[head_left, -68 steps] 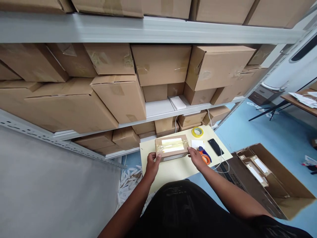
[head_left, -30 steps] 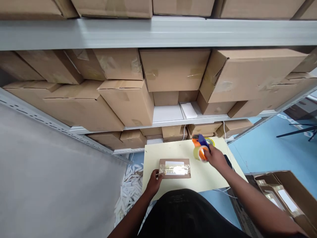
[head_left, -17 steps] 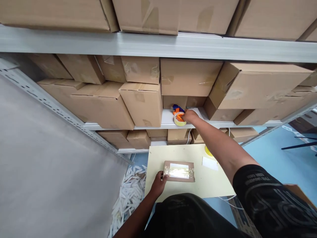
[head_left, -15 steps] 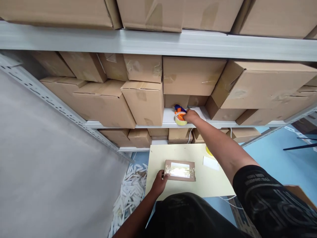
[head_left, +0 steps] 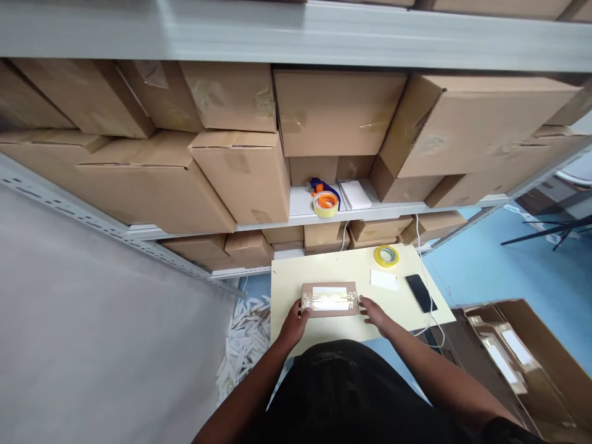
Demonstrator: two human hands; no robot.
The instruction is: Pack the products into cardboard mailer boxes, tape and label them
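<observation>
A small cardboard box (head_left: pixel 330 312) lies on the pale tabletop (head_left: pixel 305 270), a shiny white label (head_left: pixel 330 298) under clear tape on its top. My left hand (head_left: pixel 293 323) grips the box's left end, thumb on the near corner. At the right end, my right hand (head_left: pixel 375 313) has its fingers apart beside the box; whether the fingertips touch it I cannot tell. On the shelf above sits a tape dispenser (head_left: pixel 325 198), blue and orange with a roll of tape, apart from both hands.
On the table are a yellow tape roll (head_left: pixel 386 256), white paper (head_left: pixel 383 279), a phone (head_left: pixel 420 293) and a white cable. White slips (head_left: pixel 355 195) lie by the dispenser. Cardboard boxes fill the shelves (head_left: pixel 222 228). An open carton (head_left: pixel 555 370) with labelled parcels stands right; paper strips (head_left: pixel 245 339) litter the floor.
My right hand has let go of the tape dispenser on the shelf and come down to the box's right end. My left hand stays at the left end. The camera view has tilted downward.
</observation>
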